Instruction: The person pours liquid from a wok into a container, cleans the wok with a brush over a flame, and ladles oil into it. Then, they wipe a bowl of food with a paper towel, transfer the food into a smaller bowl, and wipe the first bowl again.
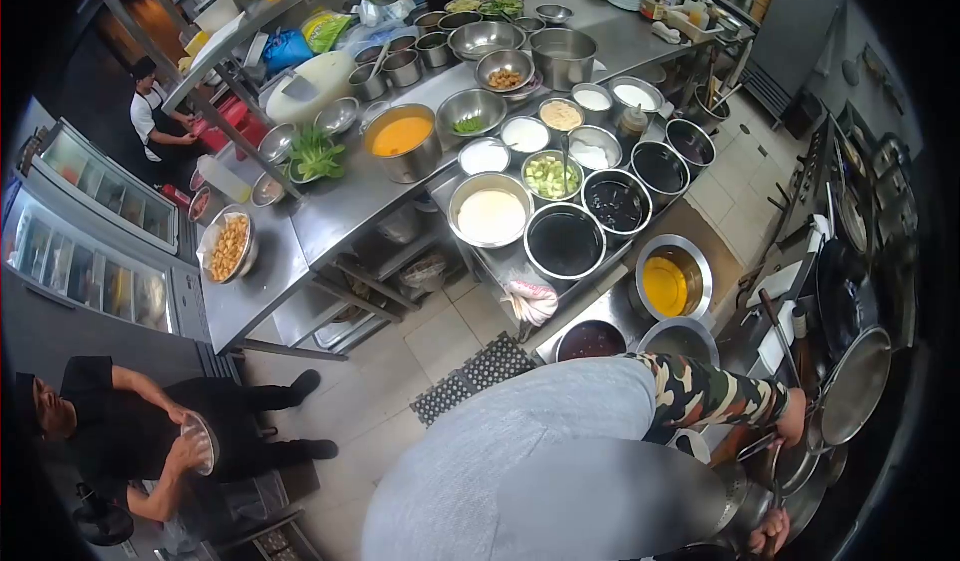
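Neither my left hand nor my right hand can be made out. Below the camera, a person in a grey shirt (470, 451) with a camouflage sleeve (700, 386) is seen from above and behind, bent toward the stove. That person's hands (792, 416) are among pans at the lower right; their exact grip is partly hidden. A wide frying pan (858, 386) stands tilted there. Behind the sleeve are a pot of yellow liquid (665, 286), a pot of dark red liquid (590, 341) and a partly covered metal pot (680, 341).
Several pots of sauce surround a bowl of chopped green vegetables (550, 174) on the steel counter (345, 216). Fried pieces (230, 248) fill a bowl at left. A person in black (100, 411) holds a metal bowl (203, 445). A perforated mat (470, 376) lies on the floor.
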Demonstrator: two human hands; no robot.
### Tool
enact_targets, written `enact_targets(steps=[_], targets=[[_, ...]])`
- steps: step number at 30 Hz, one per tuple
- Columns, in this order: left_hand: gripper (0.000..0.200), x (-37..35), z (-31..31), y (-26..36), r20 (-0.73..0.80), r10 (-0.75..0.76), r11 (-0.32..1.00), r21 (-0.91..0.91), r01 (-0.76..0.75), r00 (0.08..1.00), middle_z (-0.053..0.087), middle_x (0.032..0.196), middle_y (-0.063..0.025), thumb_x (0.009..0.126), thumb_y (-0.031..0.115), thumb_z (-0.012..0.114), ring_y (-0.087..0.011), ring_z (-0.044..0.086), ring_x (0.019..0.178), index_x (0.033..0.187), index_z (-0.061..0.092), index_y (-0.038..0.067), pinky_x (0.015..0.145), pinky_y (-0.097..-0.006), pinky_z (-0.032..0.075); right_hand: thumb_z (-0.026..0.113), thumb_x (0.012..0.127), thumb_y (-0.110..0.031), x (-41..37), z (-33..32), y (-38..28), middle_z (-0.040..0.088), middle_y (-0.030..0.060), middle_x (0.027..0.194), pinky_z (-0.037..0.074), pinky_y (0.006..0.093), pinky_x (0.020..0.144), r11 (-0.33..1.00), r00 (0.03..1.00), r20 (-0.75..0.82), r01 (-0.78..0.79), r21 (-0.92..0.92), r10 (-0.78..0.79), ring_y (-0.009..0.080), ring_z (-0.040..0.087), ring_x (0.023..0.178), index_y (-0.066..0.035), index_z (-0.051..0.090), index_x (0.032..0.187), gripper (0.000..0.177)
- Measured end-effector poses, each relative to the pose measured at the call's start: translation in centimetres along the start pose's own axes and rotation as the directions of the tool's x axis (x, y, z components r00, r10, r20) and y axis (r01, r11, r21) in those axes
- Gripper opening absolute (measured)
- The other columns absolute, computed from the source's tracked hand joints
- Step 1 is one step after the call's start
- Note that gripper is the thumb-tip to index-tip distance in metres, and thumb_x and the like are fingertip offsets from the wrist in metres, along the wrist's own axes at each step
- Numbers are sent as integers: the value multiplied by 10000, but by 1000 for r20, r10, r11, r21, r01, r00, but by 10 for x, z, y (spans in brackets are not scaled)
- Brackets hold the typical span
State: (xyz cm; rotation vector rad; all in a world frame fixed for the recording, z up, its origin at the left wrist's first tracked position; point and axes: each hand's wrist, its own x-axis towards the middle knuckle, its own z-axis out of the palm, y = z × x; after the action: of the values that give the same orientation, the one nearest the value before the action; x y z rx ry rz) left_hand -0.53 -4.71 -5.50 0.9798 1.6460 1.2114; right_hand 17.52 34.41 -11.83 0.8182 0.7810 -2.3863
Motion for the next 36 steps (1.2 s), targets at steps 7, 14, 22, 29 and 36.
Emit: enact_targets(steps=[7,14,22,29,36], targets=[[172,37,2,-42,-127,-46,999,-1,46,991,684,638,-36,779,134,633,-125,674,576,646,673,31,563,-264,551,408,946,-340,-22,20,51,341,-71,536,264,263,369,977,998,24,52,208,-58,78,308,390,-179,398,704,291],[190,3,-6,-28,-168,80,995,69,-69,983,667,714,-64,744,202,714,-133,639,603,845,684,44,576,-289,533,392,964,-226,-34,59,109,364,-30,489,309,298,356,893,950,128,214,395,-285,84,322,361,0,507,924,256],[122,24,7,-19,-121,-94,884,-467,27,988,527,580,-48,769,67,642,-158,514,453,823,573,-18,446,-288,463,412,952,-173,-59,58,131,413,-63,609,379,207,397,884,923,180,248,397,-340,41,403,432,-3,501,1088,235],[109,42,4,-24,-56,-147,887,-449,107,988,509,574,-35,803,105,611,-141,506,453,825,554,14,428,-258,442,430,924,-260,-93,70,168,424,-71,503,336,265,336,895,935,202,193,402,-292,115,453,444,-147,433,730,225],[188,118,-18,-75,108,-248,863,-427,271,963,418,553,17,863,195,587,-126,442,469,733,491,99,443,-257,384,444,923,-256,-107,68,182,364,-79,509,292,220,308,848,916,139,280,450,-376,57,382,406,-170,401,685,257]])
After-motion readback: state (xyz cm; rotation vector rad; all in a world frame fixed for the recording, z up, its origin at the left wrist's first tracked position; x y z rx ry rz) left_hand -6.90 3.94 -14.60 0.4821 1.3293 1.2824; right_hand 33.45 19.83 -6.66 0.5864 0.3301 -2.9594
